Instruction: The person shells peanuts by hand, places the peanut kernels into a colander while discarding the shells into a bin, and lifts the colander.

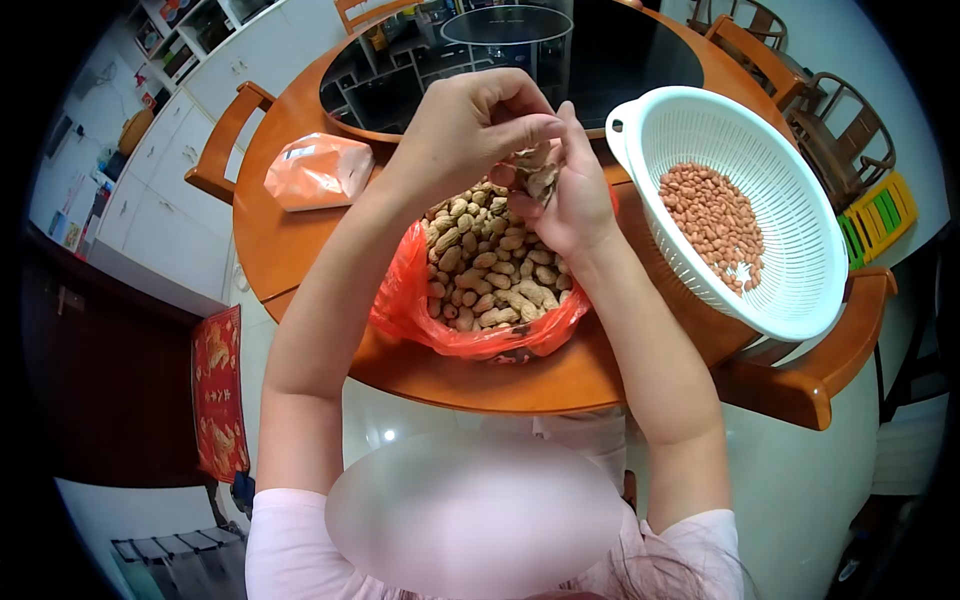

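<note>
My left hand [465, 120] is closed in a pinch, its thumb and bent index finger meeting beside my right hand's fingertips. What lies in that pinch is too small and hidden to make out. My right hand [580, 195] is curled with the palm up, holding broken peanut shells [541, 183] against the palm. Both hands are above a red plastic bag [405, 290], opened wide and full of unshelled peanuts [490, 275]. To the right, a white colander [800, 225] holds shelled reddish peanut kernels [710, 215].
The round wooden table [420, 375] carries a dark glass turntable [640, 50] at the back. An orange-and-white packet [320, 172] lies to the left. Wooden chairs [225, 140] stand around the table. The colander reaches over the table's right edge, near another chair [800, 385].
</note>
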A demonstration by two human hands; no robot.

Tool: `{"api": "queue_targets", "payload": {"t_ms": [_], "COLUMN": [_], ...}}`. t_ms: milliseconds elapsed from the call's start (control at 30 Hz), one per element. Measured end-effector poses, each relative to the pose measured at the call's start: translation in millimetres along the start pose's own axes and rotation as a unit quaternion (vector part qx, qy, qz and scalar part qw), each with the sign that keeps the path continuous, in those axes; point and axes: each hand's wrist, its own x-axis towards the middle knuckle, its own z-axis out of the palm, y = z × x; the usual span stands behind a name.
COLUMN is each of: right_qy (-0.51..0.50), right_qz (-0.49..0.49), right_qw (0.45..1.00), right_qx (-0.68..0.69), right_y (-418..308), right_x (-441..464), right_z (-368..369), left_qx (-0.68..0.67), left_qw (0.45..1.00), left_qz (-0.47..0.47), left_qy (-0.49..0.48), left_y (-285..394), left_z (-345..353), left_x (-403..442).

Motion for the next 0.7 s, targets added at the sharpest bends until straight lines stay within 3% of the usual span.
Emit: {"api": "queue_targets", "payload": {"t_ms": [100, 133, 167, 233, 300, 333, 433, 533, 633, 700], "right_qy": [0.039, 0.036, 0.028, 0.025, 0.024, 0.024, 0.073, 0.063, 0.078, 0.079], "right_qz": [0.004, -0.001, -0.027, -0.026, -0.018, -0.015, -0.047, -0.059, -0.045, -0.043], "right_qw": [0.998, 0.999, 0.998, 0.997, 0.999, 0.999, 0.996, 0.993, 0.99, 0.988], "right_qx": [-0.039, -0.03, -0.051, -0.065, -0.038, -0.024, -0.021, -0.074, -0.11, -0.125], "right_y": [-2.3, -3.3, -2.3, -1.4, -2.0, -2.2, -2.1, -0.2, -0.1, -0.8], "right_x": [1.9, 2.3, 1.9, 3.1, 1.6, 1.4, 1.6, 2.6, 1.2, 0.1], "right_z": [-3.1, -5.1, -6.0, -7.6, -7.4, -6.3, -1.6, -5.2, 2.1, 4.7], "left_qx": [-0.103, -0.041, -0.082, -0.033, 0.067, 0.185, 0.338, 0.319, 0.296, 0.048], "left_qw": [0.99, 0.989, 0.986, 0.995, 0.998, 0.981, 0.94, 0.945, 0.954, 0.994], "left_qz": [0.038, 0.071, 0.04, -0.037, -0.013, -0.057, 0.05, 0.075, 0.021, -0.093], "left_qy": [0.084, 0.123, 0.137, 0.085, 0.007, -0.026, -0.007, 0.0, -0.041, -0.013], "left_y": [-8.2, -18.0, -19.6, -25.8, -43.0, -37.0, -52.0, -56.3, -59.5, -51.8], "left_z": [-2.2, -10.4, -16.7, -28.5, -31.1, -33.5, -31.5, -32.5, -37.2, -34.1], "left_x": [-9.0, -11.1, -17.2, -31.2, -43.1, -51.8, -66.3, -65.9, -61.2, -55.5]}}
